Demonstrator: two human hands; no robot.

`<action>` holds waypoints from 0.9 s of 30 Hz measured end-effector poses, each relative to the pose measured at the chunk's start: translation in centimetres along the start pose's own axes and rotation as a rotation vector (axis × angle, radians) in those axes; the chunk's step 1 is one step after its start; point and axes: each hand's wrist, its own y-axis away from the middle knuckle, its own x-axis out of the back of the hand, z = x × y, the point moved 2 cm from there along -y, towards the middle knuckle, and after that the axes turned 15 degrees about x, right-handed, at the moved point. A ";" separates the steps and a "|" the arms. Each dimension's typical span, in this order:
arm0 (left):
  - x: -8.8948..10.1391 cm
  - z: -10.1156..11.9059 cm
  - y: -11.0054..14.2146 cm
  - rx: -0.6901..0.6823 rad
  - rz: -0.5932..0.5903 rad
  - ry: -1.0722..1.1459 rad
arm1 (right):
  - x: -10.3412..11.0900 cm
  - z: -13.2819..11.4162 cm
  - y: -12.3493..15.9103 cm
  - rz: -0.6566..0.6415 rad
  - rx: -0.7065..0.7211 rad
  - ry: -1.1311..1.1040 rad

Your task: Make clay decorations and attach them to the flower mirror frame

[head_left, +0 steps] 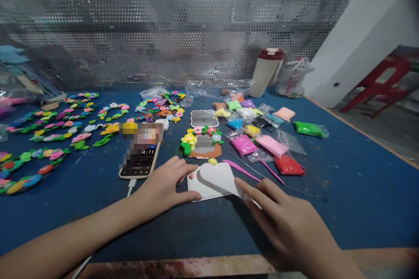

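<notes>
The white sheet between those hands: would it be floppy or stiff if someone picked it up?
Probably fairly floppy: the white sheet bends up where the right hand touches it. It looks thin, so it is likely light.

Small white glints from overhead lamps flare on the perforated metal screen [163,22], strongest toward its upper left, with another near its top middle. A grey haze of reflections lies across the screen, though its holes stay fairly crisp. Below the screen, the blue work table [356,174] sits in dim, soft, even light, and the only clear shadow falls beneath the right hand [288,226]. Wide-lens distortion bends the table's edges and stretches shapes toward the frame's borders. Past the screen's right end, the corner fades to a dark vignette. Below the screen, a pixelated blur hides the top of the phone [139,163].
</notes>
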 end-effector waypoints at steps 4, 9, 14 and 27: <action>-0.3 -0.2 0.0 0.003 0.002 0.003 | -0.3 -0.1 0.8 0.010 0.015 -0.115; 0.0 -0.3 0.3 0.001 0.012 -0.001 | 0.0 0.4 1.2 0.132 -0.152 -0.244; 2.1 1.7 -1.6 -0.142 0.145 -0.079 | 0.5 1.7 1.0 0.309 -0.388 -0.294; 0.5 3.6 -4.4 -0.378 0.131 -0.434 | -0.1 1.8 2.5 0.280 -0.457 -0.320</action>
